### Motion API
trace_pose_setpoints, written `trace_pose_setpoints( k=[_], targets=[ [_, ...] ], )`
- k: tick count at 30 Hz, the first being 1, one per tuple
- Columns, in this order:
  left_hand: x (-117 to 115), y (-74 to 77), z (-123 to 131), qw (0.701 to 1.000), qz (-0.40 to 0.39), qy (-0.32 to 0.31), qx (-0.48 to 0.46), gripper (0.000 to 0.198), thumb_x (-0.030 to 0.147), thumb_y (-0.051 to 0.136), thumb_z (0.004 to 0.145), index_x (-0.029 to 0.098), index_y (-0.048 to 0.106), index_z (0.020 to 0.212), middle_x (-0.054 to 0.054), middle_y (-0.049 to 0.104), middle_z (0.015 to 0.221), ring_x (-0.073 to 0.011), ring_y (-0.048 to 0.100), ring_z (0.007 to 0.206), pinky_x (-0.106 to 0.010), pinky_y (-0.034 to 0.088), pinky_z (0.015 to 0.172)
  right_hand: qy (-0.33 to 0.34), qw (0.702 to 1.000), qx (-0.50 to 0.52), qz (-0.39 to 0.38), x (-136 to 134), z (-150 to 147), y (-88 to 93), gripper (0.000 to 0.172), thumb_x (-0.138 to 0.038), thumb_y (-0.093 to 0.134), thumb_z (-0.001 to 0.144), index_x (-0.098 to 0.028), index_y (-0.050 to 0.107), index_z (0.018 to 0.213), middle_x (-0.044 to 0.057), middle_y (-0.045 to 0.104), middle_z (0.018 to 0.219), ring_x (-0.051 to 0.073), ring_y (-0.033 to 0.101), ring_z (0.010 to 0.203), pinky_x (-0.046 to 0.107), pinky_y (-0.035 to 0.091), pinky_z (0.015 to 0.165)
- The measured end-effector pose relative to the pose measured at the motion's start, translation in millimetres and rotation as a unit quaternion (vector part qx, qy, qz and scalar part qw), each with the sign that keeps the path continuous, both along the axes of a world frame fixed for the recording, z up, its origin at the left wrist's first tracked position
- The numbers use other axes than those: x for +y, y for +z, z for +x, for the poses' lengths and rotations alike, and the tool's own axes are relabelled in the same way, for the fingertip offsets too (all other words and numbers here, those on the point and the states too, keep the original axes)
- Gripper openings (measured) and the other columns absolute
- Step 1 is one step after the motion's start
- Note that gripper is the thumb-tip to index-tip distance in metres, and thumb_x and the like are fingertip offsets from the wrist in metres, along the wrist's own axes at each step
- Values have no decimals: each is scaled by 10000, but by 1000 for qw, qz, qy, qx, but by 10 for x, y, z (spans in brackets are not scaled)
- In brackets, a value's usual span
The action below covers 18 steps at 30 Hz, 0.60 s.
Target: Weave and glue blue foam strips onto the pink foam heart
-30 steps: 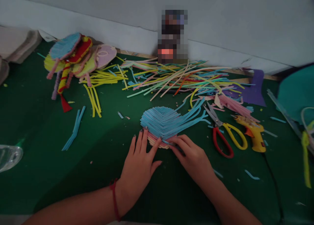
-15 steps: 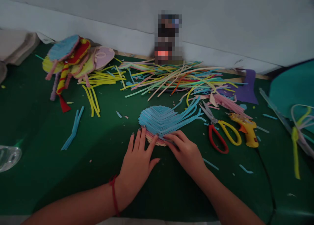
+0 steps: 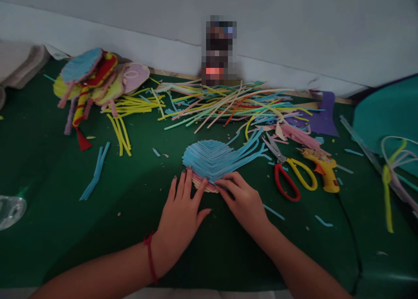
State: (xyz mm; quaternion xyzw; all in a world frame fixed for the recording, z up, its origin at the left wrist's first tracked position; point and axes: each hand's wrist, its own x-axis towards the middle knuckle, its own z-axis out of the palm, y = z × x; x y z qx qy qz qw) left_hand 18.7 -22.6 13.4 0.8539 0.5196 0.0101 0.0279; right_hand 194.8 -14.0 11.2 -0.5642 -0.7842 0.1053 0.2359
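A round panel of blue pipe cleaners (image 3: 209, 157), laid in a V pattern, rests on the green table. Pink and cream stems (image 3: 201, 183) show along its near edge. Loose blue ends (image 3: 250, 149) fan out from its right side. My left hand (image 3: 183, 203) lies flat with fingers spread, fingertips pressing the panel's near left edge. At the near right edge, my right hand (image 3: 243, 199) has its fingers closed in a pinch on a blue pipe cleaner, mostly hidden by the fingers.
Scissors (image 3: 281, 164) and a yellow glue gun (image 3: 321, 168) with a black cord lie to the right. Behind are a pile of coloured pipe cleaners (image 3: 225, 107) and a blurred-out upright object (image 3: 217, 51). Finished fuzzy fans (image 3: 88, 77) are stacked at the back left.
The whole view has shifted slightly left. Both hands stay at the panel's near edge; the right fingers have moved slightly, and less of the blue pipe cleaner shows beneath them.
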Motion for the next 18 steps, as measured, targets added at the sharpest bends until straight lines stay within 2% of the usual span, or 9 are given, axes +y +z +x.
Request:
trace_pose_setpoints(
  k=[8, 18],
  targets=[
    [-4, 8, 1, 1000, -8, 3, -3, 662, 402, 652, 806, 214, 427, 1399, -245, 329, 1473, -386, 353, 1340, -532, 354, 1046, 9, 1000, -14, 20, -23, 0, 3, 213, -117, 486, 903, -158, 686, 963, 69, 661, 889, 157, 615, 817, 254, 500, 682],
    [1, 21, 14, 1000, -11, 2, -1, 652, 393, 652, 809, 209, 433, 1395, -229, 325, 1482, -384, 349, 1343, -532, 349, 1050, 15, 1000, 4, 21, -2, 1, -3, 222, -127, 481, 906, -170, 695, 950, 74, 662, 869, 167, 609, 822, 290, 505, 712]
  ],
)
